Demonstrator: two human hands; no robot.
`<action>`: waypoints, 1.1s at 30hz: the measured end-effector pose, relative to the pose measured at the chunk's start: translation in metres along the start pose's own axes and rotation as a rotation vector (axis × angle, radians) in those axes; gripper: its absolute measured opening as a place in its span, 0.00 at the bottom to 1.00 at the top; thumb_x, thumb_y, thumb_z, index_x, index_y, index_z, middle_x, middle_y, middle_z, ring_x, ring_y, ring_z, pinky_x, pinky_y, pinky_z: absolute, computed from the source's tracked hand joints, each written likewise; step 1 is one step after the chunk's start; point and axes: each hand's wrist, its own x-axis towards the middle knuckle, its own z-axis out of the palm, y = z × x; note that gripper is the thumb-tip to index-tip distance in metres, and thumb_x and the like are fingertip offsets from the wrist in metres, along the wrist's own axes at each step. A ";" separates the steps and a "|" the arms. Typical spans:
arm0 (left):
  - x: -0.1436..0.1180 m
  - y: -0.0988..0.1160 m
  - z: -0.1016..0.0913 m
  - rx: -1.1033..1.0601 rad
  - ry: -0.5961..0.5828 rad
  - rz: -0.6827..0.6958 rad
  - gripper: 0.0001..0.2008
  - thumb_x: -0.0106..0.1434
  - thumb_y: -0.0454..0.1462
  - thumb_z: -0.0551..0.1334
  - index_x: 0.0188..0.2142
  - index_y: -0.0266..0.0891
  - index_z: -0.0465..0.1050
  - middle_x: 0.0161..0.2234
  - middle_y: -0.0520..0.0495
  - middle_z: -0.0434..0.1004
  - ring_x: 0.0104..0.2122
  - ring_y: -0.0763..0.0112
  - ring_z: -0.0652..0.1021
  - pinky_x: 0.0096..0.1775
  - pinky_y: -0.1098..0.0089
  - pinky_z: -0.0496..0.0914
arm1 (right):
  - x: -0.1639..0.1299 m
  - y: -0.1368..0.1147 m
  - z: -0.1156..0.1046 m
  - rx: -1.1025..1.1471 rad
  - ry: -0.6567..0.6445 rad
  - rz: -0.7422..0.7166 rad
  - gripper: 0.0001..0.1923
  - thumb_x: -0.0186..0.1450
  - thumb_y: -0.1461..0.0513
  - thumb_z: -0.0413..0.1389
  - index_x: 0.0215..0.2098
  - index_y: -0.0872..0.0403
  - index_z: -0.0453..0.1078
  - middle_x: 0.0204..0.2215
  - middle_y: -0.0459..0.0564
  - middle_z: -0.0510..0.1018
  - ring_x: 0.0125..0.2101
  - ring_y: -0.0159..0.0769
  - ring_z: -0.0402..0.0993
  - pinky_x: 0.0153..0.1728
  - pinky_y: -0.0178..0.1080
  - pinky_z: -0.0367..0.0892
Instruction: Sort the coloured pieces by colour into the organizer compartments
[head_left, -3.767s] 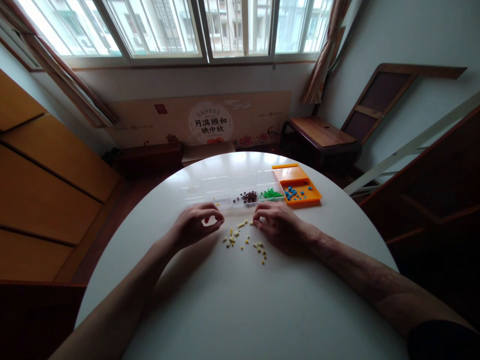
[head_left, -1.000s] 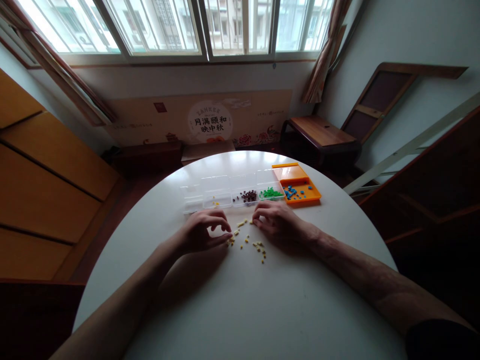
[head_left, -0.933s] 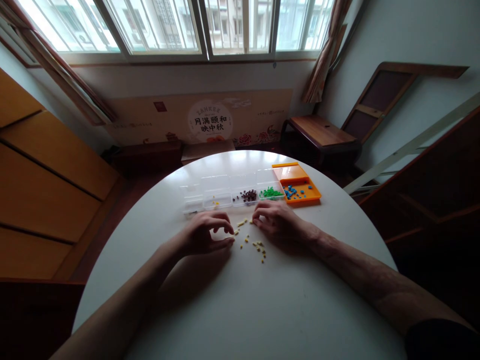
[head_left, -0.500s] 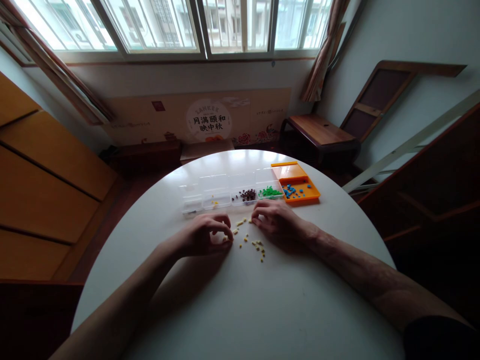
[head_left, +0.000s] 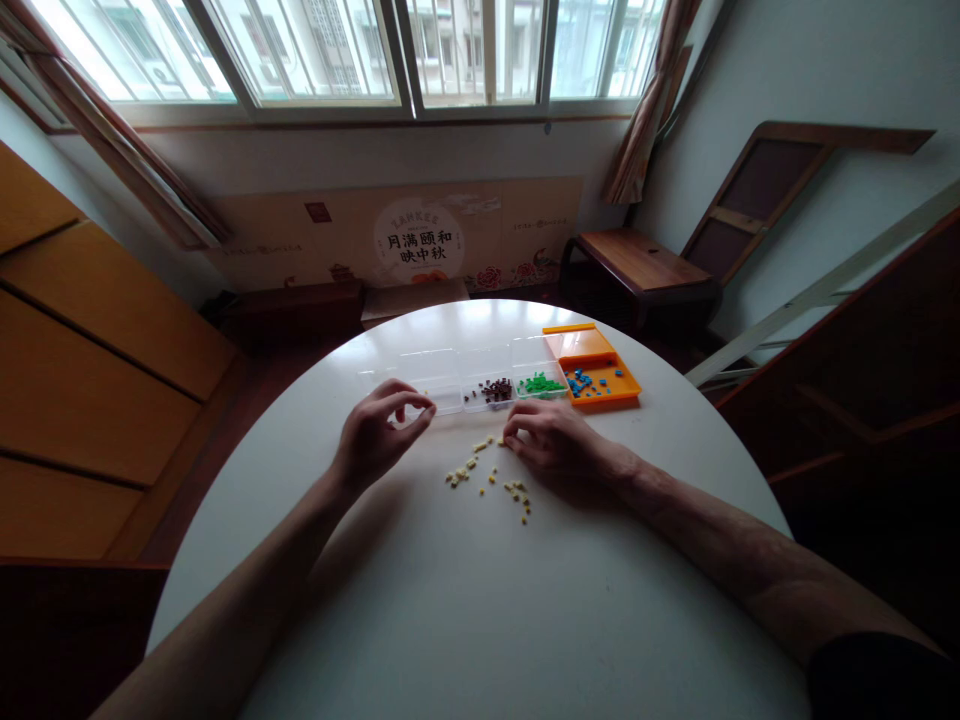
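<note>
My left hand (head_left: 379, 428) is raised over the near edge of a clear plastic compartment box (head_left: 448, 402), thumb and forefinger pinched together. Whatever is between those fingertips is too small to make out. On the table, my right hand (head_left: 551, 437) rests with curled fingers, its fingertips touching or right beside a small pale-yellow building brick (head_left: 501, 441). Between and below the hands lie several loose tiny yellow bricks (head_left: 516, 490). Dark brown bricks (head_left: 496, 391) and green bricks (head_left: 541, 384) fill two compartments. My left hand partly hides the yellow compartment.
An orange tray (head_left: 626, 388) holding several blue bricks (head_left: 579, 381) adjoins the clear box at its right end. Everything sits on a round white table (head_left: 480, 610). Beyond its far edge stand a wooden stool (head_left: 637, 258) and a window wall.
My left hand has moved up and left from the loose yellow bricks to the clear box, uncovering a few bricks on the table. My right hand has stayed in place.
</note>
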 end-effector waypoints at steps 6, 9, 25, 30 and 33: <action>-0.001 -0.010 0.004 0.104 0.098 -0.064 0.09 0.74 0.43 0.69 0.42 0.43 0.87 0.41 0.48 0.82 0.29 0.74 0.74 0.34 0.70 0.71 | -0.001 -0.001 -0.001 0.008 0.001 0.003 0.04 0.71 0.66 0.63 0.40 0.51 0.79 0.43 0.50 0.84 0.40 0.37 0.79 0.40 0.37 0.71; -0.002 -0.010 0.004 0.101 0.062 -0.039 0.09 0.74 0.42 0.68 0.44 0.43 0.88 0.43 0.47 0.83 0.30 0.73 0.76 0.34 0.70 0.72 | -0.001 -0.001 -0.001 0.006 -0.001 0.003 0.04 0.71 0.66 0.63 0.40 0.51 0.79 0.43 0.49 0.84 0.40 0.37 0.80 0.41 0.37 0.71; -0.013 0.033 0.013 -0.211 -0.552 0.297 0.04 0.71 0.39 0.72 0.43 0.50 0.89 0.40 0.49 0.84 0.35 0.71 0.82 0.38 0.70 0.73 | 0.004 0.000 0.001 0.002 0.010 -0.006 0.05 0.71 0.67 0.64 0.42 0.51 0.80 0.44 0.50 0.84 0.41 0.37 0.79 0.43 0.37 0.71; -0.013 0.035 0.016 -0.192 -0.576 0.330 0.04 0.74 0.38 0.70 0.43 0.48 0.87 0.40 0.48 0.85 0.35 0.71 0.82 0.39 0.70 0.73 | 0.004 0.001 0.001 -0.010 0.002 -0.004 0.04 0.71 0.66 0.64 0.42 0.50 0.80 0.45 0.50 0.84 0.41 0.37 0.79 0.42 0.37 0.71; -0.011 0.032 0.017 -0.158 -0.491 0.323 0.05 0.75 0.39 0.69 0.43 0.46 0.87 0.41 0.48 0.85 0.36 0.69 0.82 0.39 0.69 0.73 | 0.003 0.002 0.002 -0.006 0.005 -0.005 0.04 0.71 0.66 0.64 0.42 0.50 0.80 0.44 0.49 0.84 0.41 0.37 0.79 0.42 0.37 0.71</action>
